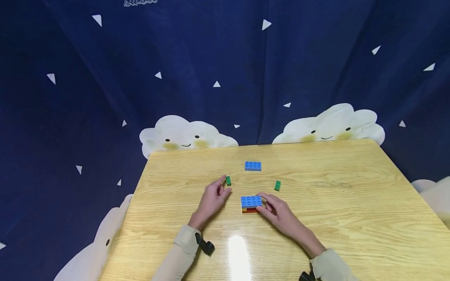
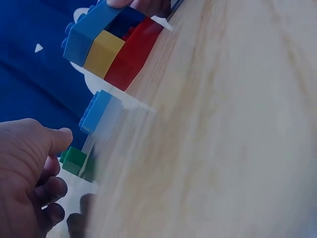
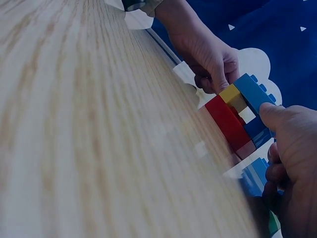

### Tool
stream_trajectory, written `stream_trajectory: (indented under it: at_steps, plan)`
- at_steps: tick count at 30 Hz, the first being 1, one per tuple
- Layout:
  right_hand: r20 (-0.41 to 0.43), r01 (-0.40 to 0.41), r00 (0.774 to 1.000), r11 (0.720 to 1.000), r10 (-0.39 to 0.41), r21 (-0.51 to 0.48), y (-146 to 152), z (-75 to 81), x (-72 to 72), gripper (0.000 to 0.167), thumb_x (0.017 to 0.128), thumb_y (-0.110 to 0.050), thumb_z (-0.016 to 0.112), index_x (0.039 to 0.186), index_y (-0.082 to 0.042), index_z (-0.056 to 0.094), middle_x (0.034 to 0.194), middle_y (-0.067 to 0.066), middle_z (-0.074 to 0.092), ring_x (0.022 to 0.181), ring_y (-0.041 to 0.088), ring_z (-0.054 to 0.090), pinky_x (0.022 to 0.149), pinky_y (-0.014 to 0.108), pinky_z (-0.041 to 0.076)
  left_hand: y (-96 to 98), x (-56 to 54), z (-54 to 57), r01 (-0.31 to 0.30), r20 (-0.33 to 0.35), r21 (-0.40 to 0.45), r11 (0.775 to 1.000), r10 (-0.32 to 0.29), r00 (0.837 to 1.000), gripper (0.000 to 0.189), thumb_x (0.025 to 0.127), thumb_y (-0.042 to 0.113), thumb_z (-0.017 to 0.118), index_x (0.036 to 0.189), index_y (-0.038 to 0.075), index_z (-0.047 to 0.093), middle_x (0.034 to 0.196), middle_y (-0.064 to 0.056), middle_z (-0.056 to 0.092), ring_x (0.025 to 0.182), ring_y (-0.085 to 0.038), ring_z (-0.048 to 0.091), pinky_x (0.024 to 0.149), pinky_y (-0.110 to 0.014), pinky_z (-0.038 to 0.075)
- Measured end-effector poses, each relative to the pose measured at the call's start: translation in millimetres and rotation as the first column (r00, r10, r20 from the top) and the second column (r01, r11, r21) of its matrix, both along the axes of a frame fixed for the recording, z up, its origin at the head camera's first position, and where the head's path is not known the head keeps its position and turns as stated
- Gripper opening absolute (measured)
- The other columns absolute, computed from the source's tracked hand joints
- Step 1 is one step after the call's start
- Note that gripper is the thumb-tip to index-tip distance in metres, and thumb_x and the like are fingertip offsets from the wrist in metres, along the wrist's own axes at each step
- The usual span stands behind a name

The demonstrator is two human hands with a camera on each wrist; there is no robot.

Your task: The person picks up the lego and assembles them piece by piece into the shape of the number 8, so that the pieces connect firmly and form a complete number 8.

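A small stack of toy bricks (image 1: 251,201) stands on the table: a red brick (image 3: 229,126) below, a yellow brick (image 3: 233,98) at its left end, and a long blue brick (image 3: 251,91) across the top. My right hand (image 1: 281,214) pinches the stack's right end, thumb in front and forefinger behind. To the left, my left hand (image 1: 212,199) reaches around a small green brick (image 1: 228,181), its forefinger beside the brick and its thumb apart from it. Whether the forefinger touches the green brick, I cannot tell.
Behind the stack lies another blue brick (image 1: 253,166). A second green brick (image 1: 277,185) sits to the right, beyond my right hand. The wooden table (image 1: 337,203) ends at a dark blue curtain (image 1: 225,58) printed with clouds.
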State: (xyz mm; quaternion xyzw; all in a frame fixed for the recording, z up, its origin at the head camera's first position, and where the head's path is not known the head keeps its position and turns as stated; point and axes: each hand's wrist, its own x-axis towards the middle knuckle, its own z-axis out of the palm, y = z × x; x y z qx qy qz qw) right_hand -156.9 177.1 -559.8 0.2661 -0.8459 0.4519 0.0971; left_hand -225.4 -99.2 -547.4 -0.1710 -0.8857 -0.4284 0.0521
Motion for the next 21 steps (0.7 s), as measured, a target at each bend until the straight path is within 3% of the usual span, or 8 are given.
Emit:
stream_trajectory:
  at_steps: [21]
  plan:
    - [0.007, 0.000, 1.000, 1.000, 0.000, 0.005, 0.8, 3.0, 1.6, 0.039, 0.102, -0.017, 0.069, 0.139, -0.005, 0.063, 0.075, -0.010, 0.046, 0.063, 0.000, 0.038, 0.062, 0.023, 0.040, 0.4, -13.3, -0.4, -0.013, 0.017, -0.077, 0.997, 0.014, 1.000, 0.057, 0.099, 0.021, 0.075, 0.148, -0.002, 0.056, 0.067, 0.006, 0.050, 0.057, -0.007, 0.041, 0.055, -0.023, 0.032]
